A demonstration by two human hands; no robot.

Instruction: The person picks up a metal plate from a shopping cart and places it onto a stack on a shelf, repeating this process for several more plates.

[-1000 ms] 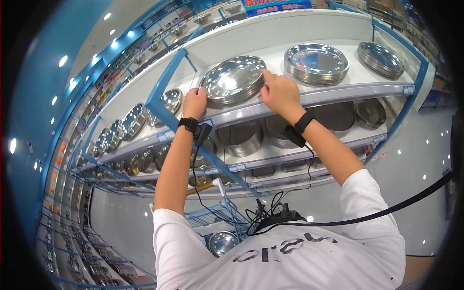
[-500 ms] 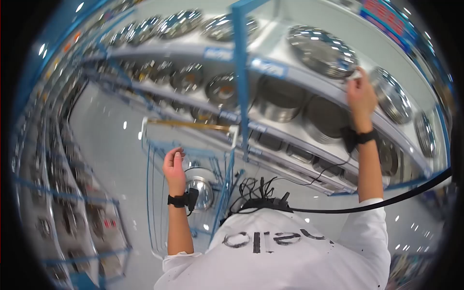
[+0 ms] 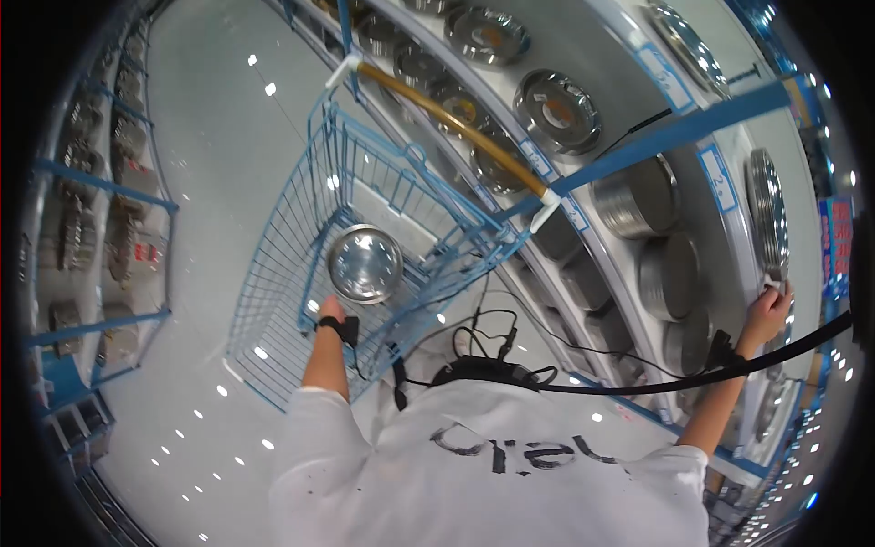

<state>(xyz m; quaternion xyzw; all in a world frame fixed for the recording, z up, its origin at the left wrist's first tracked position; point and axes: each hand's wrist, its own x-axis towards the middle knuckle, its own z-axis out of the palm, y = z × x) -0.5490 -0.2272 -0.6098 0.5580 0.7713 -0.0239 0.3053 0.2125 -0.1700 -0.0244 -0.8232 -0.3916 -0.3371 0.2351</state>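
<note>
My right hand [image 3: 770,312] reaches out to the upper shelf. Its fingers are closed at the near rim of a shiny stainless steel basin [image 3: 767,214], which looks like part of a stack seen edge-on. My left hand [image 3: 333,309] is low over the shopping cart, right beside a round steel bowl [image 3: 365,264]. The hand meets the lower left of the bowl's rim in view. Its fingers are foreshortened or hidden, so any grip on the bowl does not show. The bowl lies within the outline of the blue wire cart [image 3: 273,301].
The cart's gold handle bar [image 3: 447,118] crosses close to the blue shelf post [image 3: 674,132]. Lower shelves hold steel trays [image 3: 558,111] and deep pots [image 3: 670,278]. More shelving [image 3: 100,196] lines the left side of the aisle. A black cable [image 3: 693,381] runs from my back.
The view has turned, swinging the shelves and cart round. My right hand now appears lower and farther right, still at a basin's rim. My left hand, previously extended past the bowl, is at its near edge.
</note>
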